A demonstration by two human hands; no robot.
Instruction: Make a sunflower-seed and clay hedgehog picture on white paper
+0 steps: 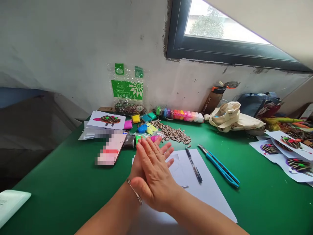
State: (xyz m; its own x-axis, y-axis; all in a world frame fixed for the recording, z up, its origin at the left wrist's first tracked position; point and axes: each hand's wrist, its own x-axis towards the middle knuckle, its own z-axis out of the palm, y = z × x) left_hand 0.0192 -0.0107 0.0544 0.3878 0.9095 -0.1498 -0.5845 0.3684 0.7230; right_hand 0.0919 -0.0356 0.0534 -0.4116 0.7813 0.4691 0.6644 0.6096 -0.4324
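My right hand [156,173] lies flat across my left hand [137,166], palm against palm. The fingers of both are stretched out, and the left fingertips stick out beyond the right hand. Whether anything sits between the palms is hidden. Under them is a stack of white paper [207,195] with a faint round outline on the top sheet. A black pen [194,166] rests on that paper, and to its right a blue utility knife [220,166] lies on the green table. Just beyond the fingers are small packets of coloured clay, including a blue packet [142,128] and a brown packet [129,141].
Sunflower seeds [174,132] are heaped near the wall by a seed bag [128,91] and a row of coloured clay [183,115]. Seed-decorated cards [106,120] lie left; more cards [298,164] lie right. A bottle [212,98] and cloth bag [227,116] stand behind. A pink box [112,153] is left.
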